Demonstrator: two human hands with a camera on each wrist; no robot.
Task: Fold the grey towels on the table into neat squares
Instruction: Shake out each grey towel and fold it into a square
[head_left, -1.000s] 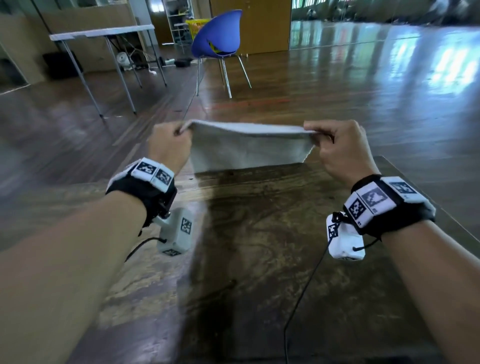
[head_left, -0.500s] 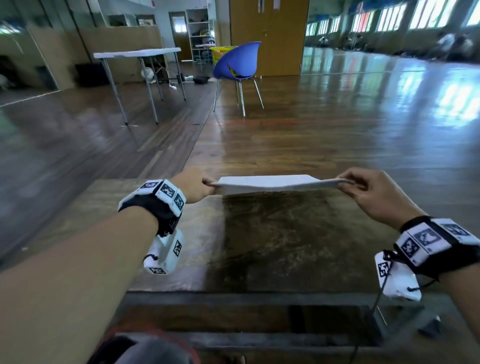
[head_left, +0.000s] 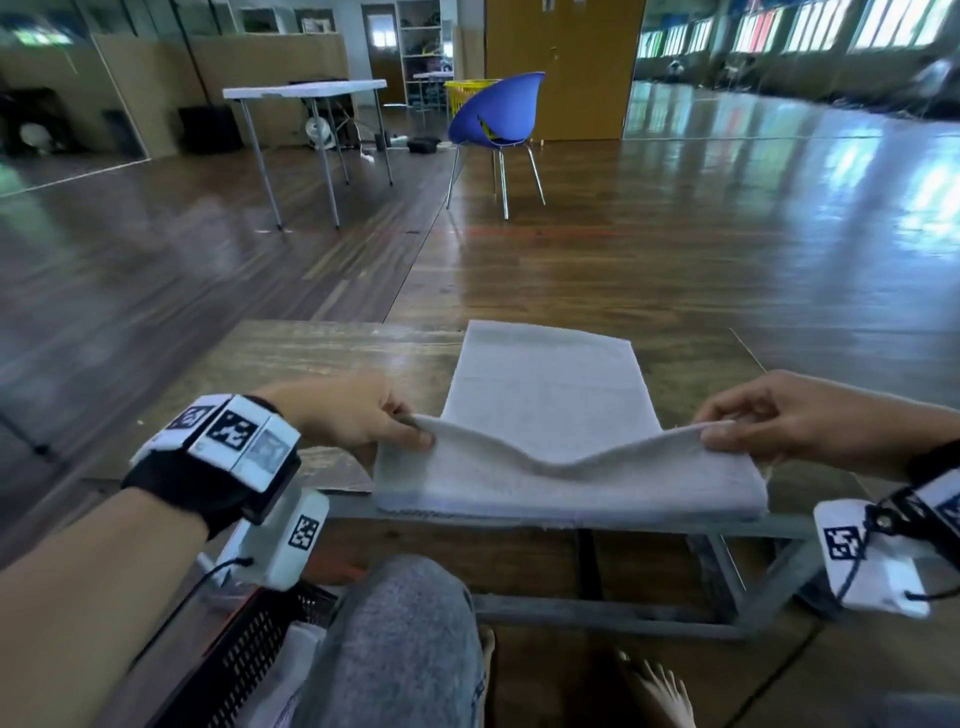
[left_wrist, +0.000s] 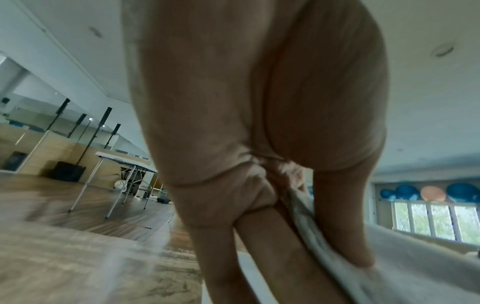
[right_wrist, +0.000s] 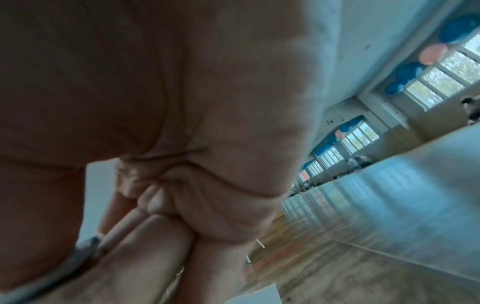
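Nearest to the camera, a knee in grey trousers (head_left: 405, 639) and bare feet (head_left: 660, 691) are visible, with a black plastic basket (head_left: 244, 660) at the left side.

On both wrists there are black bands with white blocks, and these blocks carry black-and-white square code markers. No readable words or brand names appear on them.

The left hand (head_left: 348, 415) holds the near left corner of the grey towel (head_left: 545, 410). Its grip is clamped on the cloth: in the left wrist view the thumb (left_wrist: 342, 222) presses the towel edge against the fingers below. The right hand (head_left: 800, 421) pinches the near right corner in the same way, thumb on top, so this grip is also closed on the towel.

The towel lies on the wooden counter (head_left: 322, 358). Its near part is lifted a little between the two hands and sags in the middle. The lower layer reaches the near edge of the counter, and the far part lies flat toward the far edge.

Farther away on the shiny wooden floor stands a blue chair (head_left: 498, 114) with metal legs. To the left of it is a white folding table (head_left: 306, 91), and a yellow basket (head_left: 462, 93) is behind the chair. At the back there are a wooden door and shelves.
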